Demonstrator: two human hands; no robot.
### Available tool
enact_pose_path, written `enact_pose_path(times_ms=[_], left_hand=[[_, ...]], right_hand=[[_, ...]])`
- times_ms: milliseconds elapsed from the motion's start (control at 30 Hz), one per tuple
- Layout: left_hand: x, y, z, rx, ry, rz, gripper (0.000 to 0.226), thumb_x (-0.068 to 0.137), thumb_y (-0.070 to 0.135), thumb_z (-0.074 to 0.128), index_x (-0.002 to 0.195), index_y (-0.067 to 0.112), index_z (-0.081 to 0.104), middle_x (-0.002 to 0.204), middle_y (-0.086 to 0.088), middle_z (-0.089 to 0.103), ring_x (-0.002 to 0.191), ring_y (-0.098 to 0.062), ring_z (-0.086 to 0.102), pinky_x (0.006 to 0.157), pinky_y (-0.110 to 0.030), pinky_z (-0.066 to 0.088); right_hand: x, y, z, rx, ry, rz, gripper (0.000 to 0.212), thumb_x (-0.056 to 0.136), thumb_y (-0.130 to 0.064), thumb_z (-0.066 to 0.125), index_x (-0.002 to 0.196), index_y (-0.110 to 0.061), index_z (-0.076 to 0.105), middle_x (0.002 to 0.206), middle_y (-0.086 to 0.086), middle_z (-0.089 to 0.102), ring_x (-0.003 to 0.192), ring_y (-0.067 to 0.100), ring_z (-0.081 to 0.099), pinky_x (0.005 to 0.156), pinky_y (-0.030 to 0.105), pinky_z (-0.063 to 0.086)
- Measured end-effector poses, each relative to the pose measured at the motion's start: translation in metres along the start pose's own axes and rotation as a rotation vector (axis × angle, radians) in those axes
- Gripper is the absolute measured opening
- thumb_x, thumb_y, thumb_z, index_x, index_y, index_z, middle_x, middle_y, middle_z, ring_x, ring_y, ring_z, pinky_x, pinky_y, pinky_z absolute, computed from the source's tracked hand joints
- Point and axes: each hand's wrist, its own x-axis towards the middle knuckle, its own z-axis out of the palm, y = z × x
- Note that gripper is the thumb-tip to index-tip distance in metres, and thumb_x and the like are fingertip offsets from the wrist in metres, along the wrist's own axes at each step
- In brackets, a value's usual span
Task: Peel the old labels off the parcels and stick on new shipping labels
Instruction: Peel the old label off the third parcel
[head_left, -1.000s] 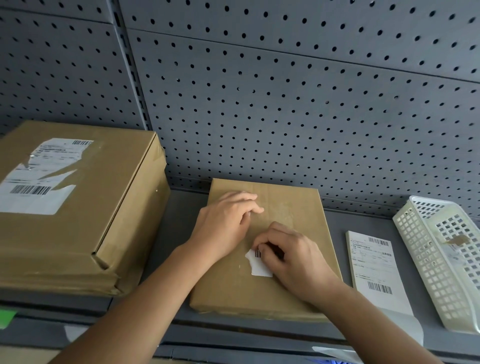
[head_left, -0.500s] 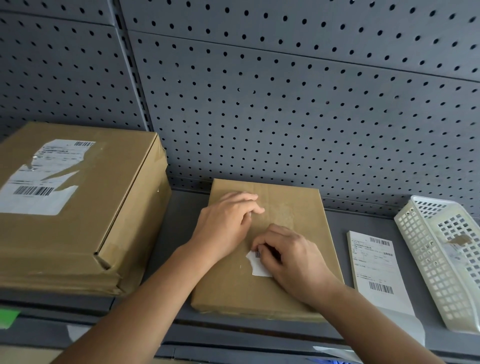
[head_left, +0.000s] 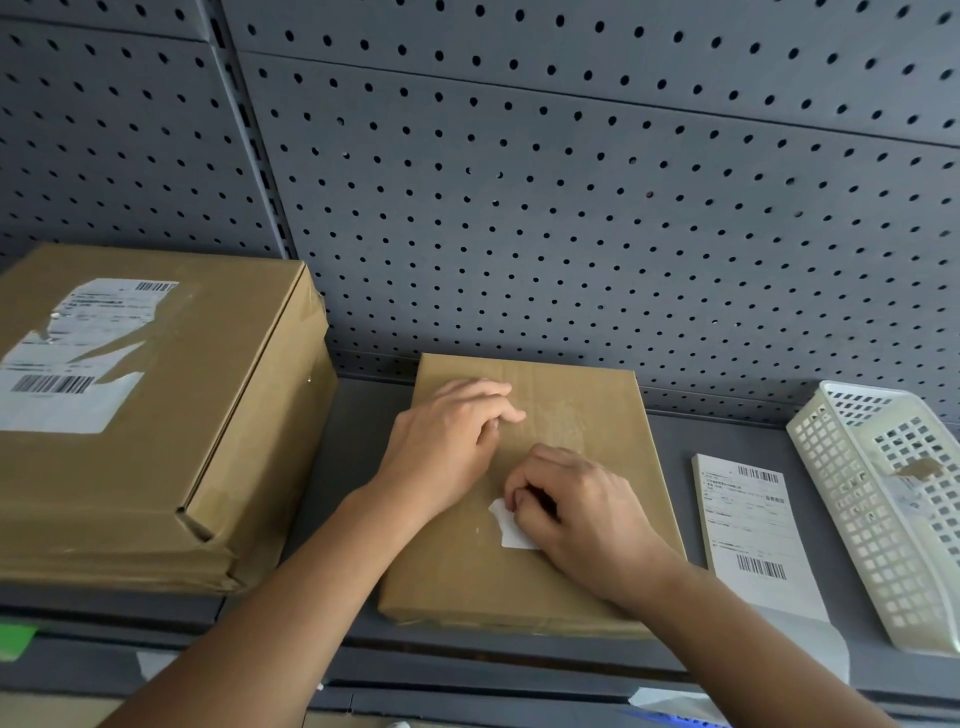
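Pinching a white label scrap (head_left: 511, 532) on the parcel (head_left: 457, 571), the right hand (head_left: 582, 514) curls; the left hand (head_left: 447, 441) rests on the parcel, fingers relaxed.

Single head-worn wide-angle view, angled forward and down, close above a parcel (head_left: 467, 571) on a shelf (head_left: 363, 441), facing pegboard (head_left: 571, 208)

The right hand (head_left: 582, 514) has curled tighter on the label scrap (head_left: 515, 536) at frame centre, its fingertips (head_left: 519, 500) now covering the barcode.
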Motion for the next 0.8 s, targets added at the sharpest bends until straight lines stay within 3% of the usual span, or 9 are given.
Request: enact_pose_path(times_ms=[133, 367, 567, 800], left_hand=[[0.0001, -0.0009, 0.0003, -0.001, 0.002, 0.008, 0.033, 0.1, 0.02, 0.048, 0.114, 0.043, 0.069, 0.138, 0.029, 0.051, 0.131, 0.01, 0.036, 0.081, -0.023, 0.037], [-0.0007, -0.0011, 0.0005, -0.009, 0.012, 0.015, 0.033, 0.1, 0.02, 0.049, 0.113, 0.042, 0.069, 0.137, 0.028, 0.052, 0.131, 0.009, 0.038, 0.084, -0.024, 0.043], [-0.0001, -0.0012, 0.0006, -0.008, 0.004, 0.01, 0.033, 0.101, 0.021, 0.047, 0.115, 0.042, 0.068, 0.139, 0.028, 0.051, 0.131, 0.009, 0.036, 0.087, -0.025, 0.042], [-0.0001, -0.0023, 0.0012, -0.012, 0.011, 0.016, 0.033, 0.1, 0.019, 0.049, 0.114, 0.042, 0.069, 0.138, 0.027, 0.052, 0.131, 0.008, 0.038, 0.087, -0.026, 0.045]], right_hand=[[-0.0022, 0.002, -0.0033, 0.085, 0.027, 0.004, 0.015, 0.093, -0.025, 0.053, 0.093, -0.034, 0.065, 0.093, -0.02, 0.06, 0.076, 0.004, 0.056, 0.065, 0.021, 0.046], [-0.0024, 0.0007, -0.0043, 0.089, 0.026, -0.002, 0.018, 0.085, -0.033, 0.047, 0.086, -0.033, 0.065, 0.093, -0.019, 0.059, 0.076, 0.007, 0.058, 0.064, 0.031, 0.051], [-0.003, 0.0021, -0.0025, -0.032, 0.028, -0.078, 0.018, 0.089, -0.043, 0.054, 0.095, -0.036, 0.069, 0.092, -0.019, 0.055, 0.071, 0.002, 0.053, 0.057, 0.008, 0.035], [-0.0027, 0.0047, 0.0015, -0.215, 0.024, -0.124, 0.02, 0.099, -0.035, 0.04, 0.094, -0.029, 0.059, 0.096, -0.014, 0.052, 0.077, 0.01, 0.054, 0.058, 0.021, 0.036]])
